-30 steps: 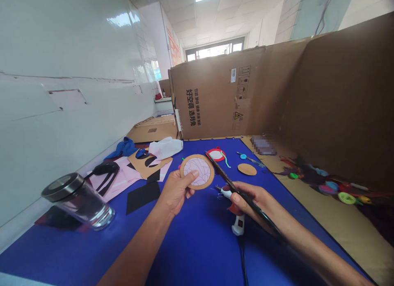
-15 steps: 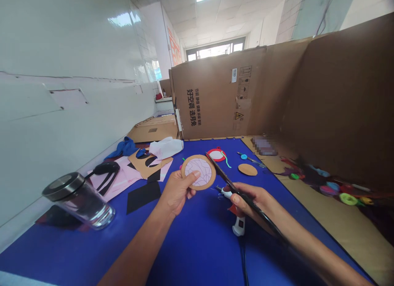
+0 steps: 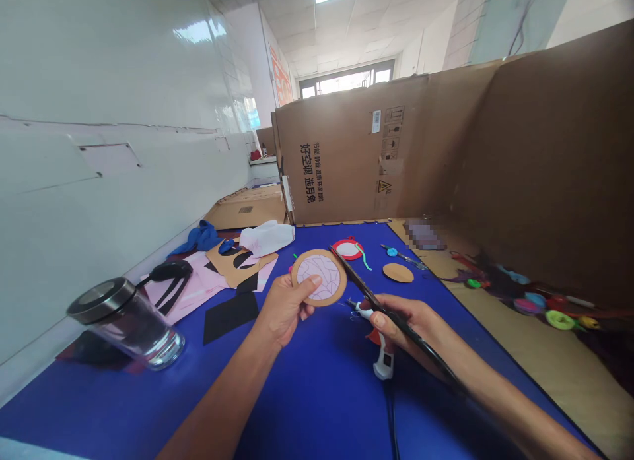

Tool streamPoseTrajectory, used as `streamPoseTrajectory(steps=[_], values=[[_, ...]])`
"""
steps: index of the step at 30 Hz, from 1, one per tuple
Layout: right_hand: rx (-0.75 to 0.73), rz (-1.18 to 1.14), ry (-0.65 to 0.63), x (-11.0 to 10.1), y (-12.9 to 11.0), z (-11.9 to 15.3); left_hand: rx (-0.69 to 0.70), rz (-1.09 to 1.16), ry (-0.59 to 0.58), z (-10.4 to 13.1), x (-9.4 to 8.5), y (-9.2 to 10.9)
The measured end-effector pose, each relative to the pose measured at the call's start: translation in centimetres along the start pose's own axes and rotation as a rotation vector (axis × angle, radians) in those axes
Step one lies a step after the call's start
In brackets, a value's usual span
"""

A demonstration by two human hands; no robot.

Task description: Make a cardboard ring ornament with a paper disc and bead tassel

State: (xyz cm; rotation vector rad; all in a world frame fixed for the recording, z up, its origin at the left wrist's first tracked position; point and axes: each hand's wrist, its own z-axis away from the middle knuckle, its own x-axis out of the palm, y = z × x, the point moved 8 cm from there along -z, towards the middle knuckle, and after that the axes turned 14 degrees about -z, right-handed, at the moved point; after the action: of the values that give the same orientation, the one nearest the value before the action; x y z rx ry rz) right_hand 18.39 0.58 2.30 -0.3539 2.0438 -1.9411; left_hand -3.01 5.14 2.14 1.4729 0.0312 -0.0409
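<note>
My left hand pinches a round cardboard disc by its lower left edge, thumb on top; a pale circle with thin curved lines covers the disc's middle. A long, thin dark stick rests in the closed fingers of my right hand, its tip close to the disc's upper right edge. Below my right hand lies a white glue gun with a black cable, partly hidden by the fingers. Behind the disc are a red ring with a white centre and a green strip.
A glass bottle stands at the left, near black and pink sheets. Cardboard walls rise behind and at the right. A cardboard oval lies right of centre; scissors and colourful craft bits are farther right.
</note>
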Motion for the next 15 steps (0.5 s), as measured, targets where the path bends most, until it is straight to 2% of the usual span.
streamPoseTrajectory(steps=[15], values=[[0.009, 0.011, 0.030, -0.43, 0.51, -0.12, 0.012, 0.005, -0.006, -0.05, -0.12, 0.10]])
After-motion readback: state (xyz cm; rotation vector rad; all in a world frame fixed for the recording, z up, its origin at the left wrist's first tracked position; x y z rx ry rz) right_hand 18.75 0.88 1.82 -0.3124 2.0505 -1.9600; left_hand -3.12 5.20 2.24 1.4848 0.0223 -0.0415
